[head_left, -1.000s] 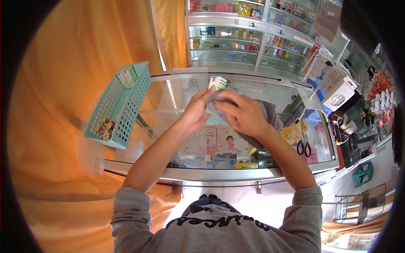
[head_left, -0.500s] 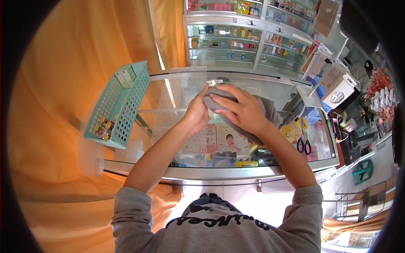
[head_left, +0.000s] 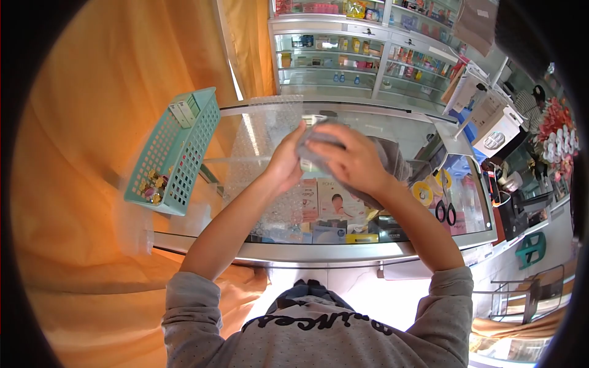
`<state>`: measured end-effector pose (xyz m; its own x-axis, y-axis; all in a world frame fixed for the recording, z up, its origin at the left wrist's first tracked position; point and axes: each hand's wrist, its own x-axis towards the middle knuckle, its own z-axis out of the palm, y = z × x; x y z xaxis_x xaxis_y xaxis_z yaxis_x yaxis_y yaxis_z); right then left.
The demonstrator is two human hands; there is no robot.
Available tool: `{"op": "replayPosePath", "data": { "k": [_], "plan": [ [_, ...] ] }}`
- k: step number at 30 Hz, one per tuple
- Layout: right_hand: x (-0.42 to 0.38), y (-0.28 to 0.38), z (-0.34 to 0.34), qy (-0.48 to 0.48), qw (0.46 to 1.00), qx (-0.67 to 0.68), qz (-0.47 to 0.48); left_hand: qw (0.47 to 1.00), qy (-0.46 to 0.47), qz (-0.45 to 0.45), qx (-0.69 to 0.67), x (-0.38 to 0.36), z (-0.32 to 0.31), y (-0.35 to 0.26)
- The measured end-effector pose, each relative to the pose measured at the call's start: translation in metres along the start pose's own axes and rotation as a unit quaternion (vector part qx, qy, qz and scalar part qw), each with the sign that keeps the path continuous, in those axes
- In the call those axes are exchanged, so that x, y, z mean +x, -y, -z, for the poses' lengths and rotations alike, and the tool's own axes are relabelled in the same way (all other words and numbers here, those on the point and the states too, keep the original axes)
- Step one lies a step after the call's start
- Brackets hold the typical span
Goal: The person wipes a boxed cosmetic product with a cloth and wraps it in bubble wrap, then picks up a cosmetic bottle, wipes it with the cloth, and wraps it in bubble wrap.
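Above the glass counter [head_left: 392,249], my left hand [head_left: 287,158] is closed round a small white and green box [head_left: 314,119]. Only the box's upper end and a bit of its lower part show; the cloth hides its middle. My right hand [head_left: 351,158] presses a grey cloth [head_left: 392,161] against the box, its fingers bent over the fabric and somewhat blurred. Part of the cloth hangs past the right wrist. Bubble wrap [head_left: 248,153] lies on the glass by my left forearm.
A green basket [head_left: 199,144] on the left holds small boxes [head_left: 184,110] and gold-capped items [head_left: 152,186]. Black-handled scissors [head_left: 446,212] and yellow tape rolls [head_left: 423,193] are on the right. Packaged goods show beneath the glass. Stocked shelves [head_left: 325,54] stand behind.
My right hand and the cloth have shifted slightly over the box, and more of the box's upper end shows. The left hand keeps its hold. The view has moved slightly.
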<state>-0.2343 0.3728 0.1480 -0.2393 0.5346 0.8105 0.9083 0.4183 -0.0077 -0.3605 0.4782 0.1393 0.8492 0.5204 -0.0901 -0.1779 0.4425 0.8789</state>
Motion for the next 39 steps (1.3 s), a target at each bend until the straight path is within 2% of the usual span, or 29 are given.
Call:
{"op": "replayPosePath", "data": {
  "k": [1,3,4,5,7,12,14,16,17,19,20,21,23,25,27,28,30,31,32,34,36,37,39],
  "plan": [
    [0.001,-0.006,0.001,-0.001,1.0,0.0,-0.001,0.999,0.005,-0.03,0.027,0.0,-0.004,0.003],
    [0.001,-0.016,0.006,-0.067,0.992,0.017,-0.108,1.0,0.001,0.005,-0.004,-0.001,-0.007,0.005],
    [0.001,-0.014,0.01,-0.069,0.986,0.037,-0.151,0.999,0.034,0.01,-0.003,0.0,-0.006,0.004],
    [0.0,-0.014,0.011,-0.068,0.985,0.037,-0.151,0.998,0.066,0.014,-0.002,0.001,-0.006,0.003],
    [-0.001,-0.016,0.013,-0.074,0.978,0.057,-0.186,0.999,0.046,0.01,0.007,0.002,-0.007,0.004],
    [-0.003,-0.017,0.007,-0.074,0.98,0.059,-0.173,0.998,-0.035,0.004,0.043,0.01,0.001,0.01],
    [-0.001,-0.011,0.01,-0.083,0.98,0.06,-0.169,0.999,-0.029,-0.013,0.008,0.012,0.006,0.006],
    [0.0,-0.002,0.012,-0.03,0.996,0.052,-0.067,0.996,-0.013,-0.048,-0.081,0.012,0.003,0.002],
    [-0.001,0.001,0.01,-0.029,0.996,0.054,-0.064,0.995,-0.015,-0.05,-0.081,0.009,0.003,0.002],
    [-0.001,0.007,0.004,0.103,0.995,0.014,-0.006,1.0,-0.007,-0.023,-0.001,0.002,0.004,0.004],
    [0.001,0.005,0.004,0.062,0.998,0.004,-0.014,0.999,-0.008,-0.017,0.026,0.006,0.01,0.006],
    [0.003,0.001,0.003,0.062,0.998,0.006,-0.014,0.999,-0.009,-0.017,0.026,0.002,0.006,0.006],
    [0.004,-0.01,0.005,-0.053,0.991,0.001,-0.126,0.999,0.003,0.045,-0.006,-0.003,-0.008,0.007],
    [0.003,-0.012,0.008,-0.058,0.99,0.004,-0.129,0.997,0.017,0.076,-0.02,-0.003,-0.014,0.005],
    [-0.001,-0.007,0.009,-0.015,0.999,0.007,-0.05,0.999,0.011,-0.033,-0.014,0.004,-0.014,0.008],
    [-0.003,-0.001,0.01,-0.016,0.999,0.007,-0.051,0.999,-0.006,-0.032,0.015,0.007,-0.005,0.006],
    [-0.003,0.009,0.008,0.105,0.994,0.009,-0.024,1.0,0.013,-0.026,-0.007,0.006,0.006,0.003],
    [-0.002,0.008,0.006,0.104,0.994,0.011,-0.023,0.999,0.032,-0.021,-0.029,0.005,0.008,0.001],
    [-0.001,0.005,0.005,0.073,0.997,0.001,-0.022,0.999,-0.003,-0.033,-0.008,0.006,0.009,0.002],
    [0.001,-0.002,0.006,0.044,0.999,-0.011,-0.024,0.999,0.013,-0.047,0.006,0.006,0.007,0.006],
    [0.003,-0.013,0.01,-0.056,0.989,0.039,-0.131,0.994,0.033,-0.096,0.033,0.009,0.004,0.01],
    [0.003,-0.017,0.014,-0.055,0.989,0.039,-0.132,0.994,0.033,-0.095,0.032,0.009,0.003,0.011],
    [0.004,-0.022,0.023,-0.094,0.976,0.073,-0.184,0.939,0.037,-0.253,0.232,0.01,0.002,0.01]
  ]
}}
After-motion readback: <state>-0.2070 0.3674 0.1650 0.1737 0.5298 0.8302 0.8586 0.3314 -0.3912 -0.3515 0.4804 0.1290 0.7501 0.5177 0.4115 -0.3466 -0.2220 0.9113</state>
